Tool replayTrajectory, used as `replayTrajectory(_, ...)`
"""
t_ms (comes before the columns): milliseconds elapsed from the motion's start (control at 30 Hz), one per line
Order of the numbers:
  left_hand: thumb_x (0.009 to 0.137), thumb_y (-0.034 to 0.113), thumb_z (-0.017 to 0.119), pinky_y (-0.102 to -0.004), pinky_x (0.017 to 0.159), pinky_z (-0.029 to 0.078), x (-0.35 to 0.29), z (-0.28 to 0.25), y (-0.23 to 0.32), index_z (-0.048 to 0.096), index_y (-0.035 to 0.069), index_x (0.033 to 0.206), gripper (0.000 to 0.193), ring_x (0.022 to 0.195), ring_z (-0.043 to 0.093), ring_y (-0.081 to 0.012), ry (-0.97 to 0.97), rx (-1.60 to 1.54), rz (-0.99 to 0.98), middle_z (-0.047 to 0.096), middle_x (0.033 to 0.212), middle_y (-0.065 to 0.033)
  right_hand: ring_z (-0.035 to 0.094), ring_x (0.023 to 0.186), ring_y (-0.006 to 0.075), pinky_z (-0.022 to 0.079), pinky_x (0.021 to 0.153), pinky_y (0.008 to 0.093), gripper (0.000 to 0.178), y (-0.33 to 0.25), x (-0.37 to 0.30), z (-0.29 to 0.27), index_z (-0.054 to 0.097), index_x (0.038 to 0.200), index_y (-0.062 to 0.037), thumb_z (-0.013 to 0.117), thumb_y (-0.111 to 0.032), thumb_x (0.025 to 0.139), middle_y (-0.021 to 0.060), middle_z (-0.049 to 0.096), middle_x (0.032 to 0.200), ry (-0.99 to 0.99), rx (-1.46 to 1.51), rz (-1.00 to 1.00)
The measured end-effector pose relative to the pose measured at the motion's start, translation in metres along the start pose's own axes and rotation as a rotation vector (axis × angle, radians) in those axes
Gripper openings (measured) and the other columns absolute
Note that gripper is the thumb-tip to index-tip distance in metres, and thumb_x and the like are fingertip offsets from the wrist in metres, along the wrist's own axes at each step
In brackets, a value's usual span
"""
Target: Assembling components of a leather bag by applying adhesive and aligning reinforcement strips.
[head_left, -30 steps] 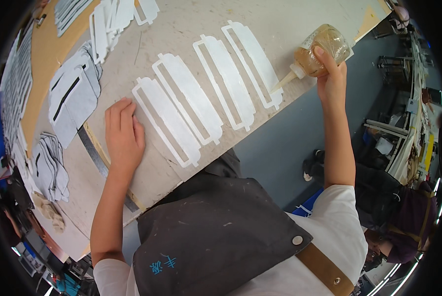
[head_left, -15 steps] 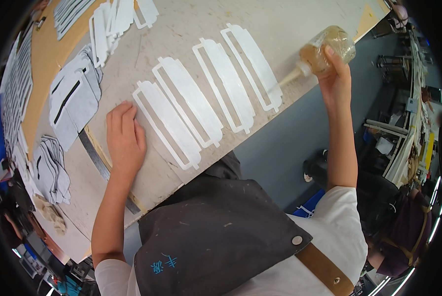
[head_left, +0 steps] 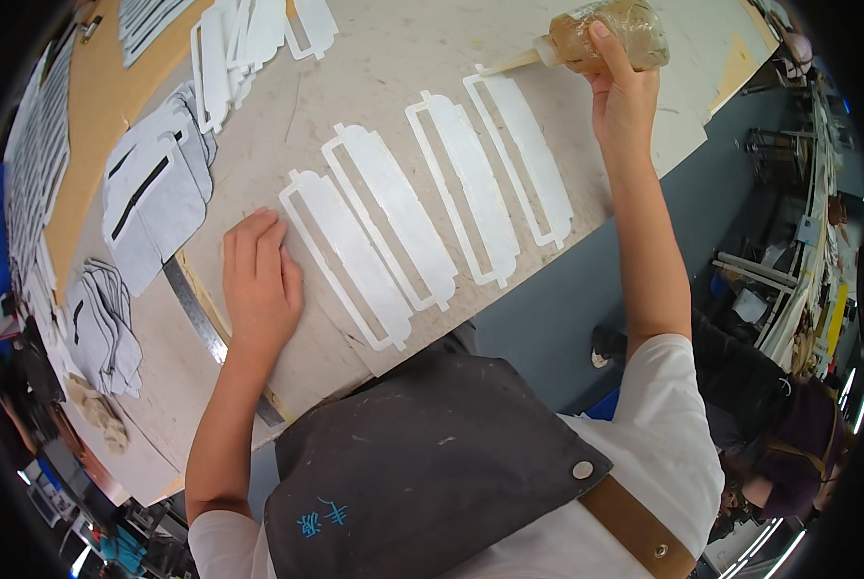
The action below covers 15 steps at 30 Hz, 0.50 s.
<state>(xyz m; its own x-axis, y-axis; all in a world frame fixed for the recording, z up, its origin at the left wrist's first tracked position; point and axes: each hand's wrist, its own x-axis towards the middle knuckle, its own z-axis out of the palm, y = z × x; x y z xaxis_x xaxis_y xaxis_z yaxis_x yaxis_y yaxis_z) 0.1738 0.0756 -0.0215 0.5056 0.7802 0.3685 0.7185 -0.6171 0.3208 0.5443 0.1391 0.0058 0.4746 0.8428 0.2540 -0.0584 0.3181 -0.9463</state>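
1. Nearest to us hangs our dark apron [head_left: 432, 463] over a white shirt, at the near edge of the desk [head_left: 403, 58].
2. Our left hand [head_left: 256, 285] lies flat and open on the desk, fingers together, palm down, holding nothing; its fingertips touch the left edge of the nearest white cut-out piece [head_left: 347, 259].
3. Just left of that hand a metal ruler [head_left: 200, 323] lies along the desk edge.
4. Four long white cut-out pieces lie side by side in a slanted row across the middle of the desk, each with a narrow slot down its length; the rightmost piece [head_left: 521, 159] reaches farthest.
5. To the far left sit stacks of grey fabric pieces [head_left: 152, 193], with more of them at the left edge [head_left: 104, 328].
6. Farther off, our right hand [head_left: 625, 96] is closed around a clear bottle of amber glue [head_left: 605, 34], held tilted on its side; its nozzle points left and meets the far end of the rightmost piece.
7. At the far edge lies a pile of further white cut-outs [head_left: 248, 39].
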Motion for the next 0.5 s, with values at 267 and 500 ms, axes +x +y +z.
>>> replayTrajectory(267, 0.076, -0.012, 0.053, -0.0410, 0.092, 0.044, 0.000, -0.001, 0.002, 0.056, -0.007, 0.104, 0.028, 0.108, 0.054, -0.0364, -0.014, -0.039, -0.035, 0.056, 0.113, -0.0192, 0.061, 0.076, 0.0108, 0.051, 0.064, 0.0257, 0.029, 0.004, 0.001, 0.007, 0.054, 0.105, -0.0047, 0.070, -0.019, 0.085, 0.0033, 0.061, 0.089, -0.076, 0.021, 0.038)
replayTrajectory(500, 0.073, -0.010, 0.055, -0.0423, 0.087, 0.047, 0.002, -0.001, 0.002, 0.057, -0.005, 0.104, 0.031, 0.104, 0.055, -0.0362, 0.011, -0.015, 0.014, 0.055, 0.110, -0.0185, 0.060, 0.095, 0.0165, 0.052, 0.078, 0.0335, 0.036, -0.001, 0.000, -0.007, 0.053, 0.114, -0.0026, 0.068, -0.017, 0.085, 0.0066, 0.060, 0.104, -0.069, -0.048, 0.063)
